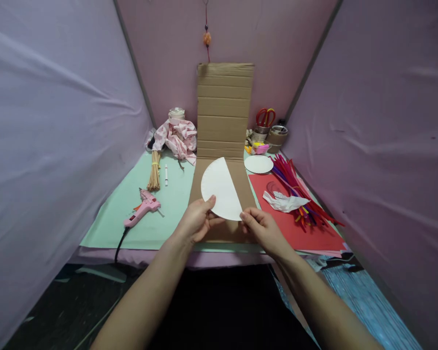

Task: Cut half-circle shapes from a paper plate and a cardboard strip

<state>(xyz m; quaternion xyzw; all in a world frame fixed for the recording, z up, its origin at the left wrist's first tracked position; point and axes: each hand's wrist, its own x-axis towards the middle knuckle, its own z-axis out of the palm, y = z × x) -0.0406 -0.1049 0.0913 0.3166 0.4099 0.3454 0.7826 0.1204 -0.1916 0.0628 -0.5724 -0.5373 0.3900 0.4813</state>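
Observation:
A white paper half-circle [222, 190] is held up over the brown cardboard [224, 112], its straight edge facing right and slanting. My left hand [200, 218] grips its lower left curve, with the thumb on top and fingers beneath. At the bottom right corner, my right hand [258, 223] pinches the paper between thumb and fingers. The cardboard lies partly flat under both hands, and its far part stands upright against the wall. Just right of the cardboard rests a white paper disc [259, 164].
Left on the green sheet [109, 218] are a pink glue gun [144, 209], a bundle of sticks [154, 170], a white marker [166, 175] and pink cloth [180, 136]. On the right lie red paper [314, 238], pipe cleaners [290, 175], crumpled white paper [284, 201] and red-handled scissors [265, 116].

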